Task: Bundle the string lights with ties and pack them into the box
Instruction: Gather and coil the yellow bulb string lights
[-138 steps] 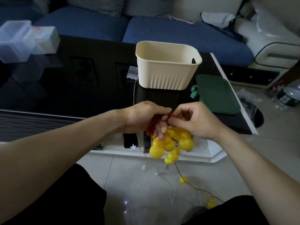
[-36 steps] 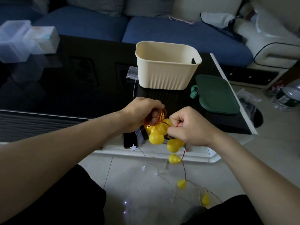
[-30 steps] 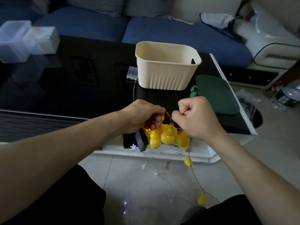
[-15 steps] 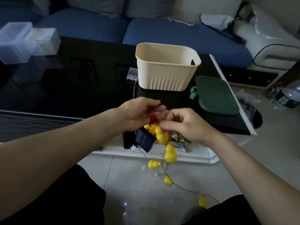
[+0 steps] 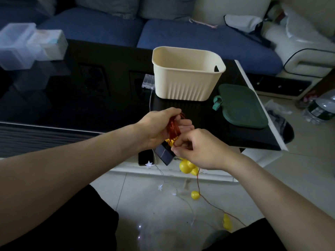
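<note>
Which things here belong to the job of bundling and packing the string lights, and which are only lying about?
Job:
left hand
right hand
red wire coil
yellow bulbs
cream box
green lid

Lying about:
phone
clear containers
water bottle
sofa

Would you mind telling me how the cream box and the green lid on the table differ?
The cream box stands upright, deep and open-topped; the green lid lies flat and thin beside it. The box has ribbed walls; the lid looks smooth, with a loop at one corner. Both sit on the black table.
</note>
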Demonstrator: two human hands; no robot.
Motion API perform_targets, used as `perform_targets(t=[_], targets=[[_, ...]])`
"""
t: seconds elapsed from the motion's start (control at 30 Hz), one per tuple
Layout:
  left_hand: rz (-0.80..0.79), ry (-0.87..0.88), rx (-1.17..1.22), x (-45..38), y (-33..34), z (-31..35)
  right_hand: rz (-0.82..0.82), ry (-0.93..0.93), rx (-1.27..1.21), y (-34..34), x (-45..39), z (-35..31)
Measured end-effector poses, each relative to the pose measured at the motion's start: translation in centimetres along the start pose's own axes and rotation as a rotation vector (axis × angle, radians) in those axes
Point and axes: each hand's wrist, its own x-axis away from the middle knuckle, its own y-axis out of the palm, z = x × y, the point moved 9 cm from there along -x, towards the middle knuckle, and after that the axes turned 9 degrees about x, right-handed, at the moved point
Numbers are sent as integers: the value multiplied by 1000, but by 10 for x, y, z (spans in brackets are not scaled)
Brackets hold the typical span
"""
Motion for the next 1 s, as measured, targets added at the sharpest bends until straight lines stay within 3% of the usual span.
perform_targets(t=[0.2, 0.4, 0.67, 0.87, 1.0], targets=[[-80, 64, -144, 4, 11, 0, -30, 36, -36, -1, 7, -6], [-180, 131, -515, 10, 24, -6, -17, 54, -19, -12, 14, -8], [-372, -78, -716, 23, 36, -33, 304, 30, -81, -55, 15, 4], [-464, -138, -759, 24, 37, -35, 85, -10, -297, -42, 7, 23], [-423, -126, -771, 23, 29, -28, -48, -25, -347, -36, 8, 39]])
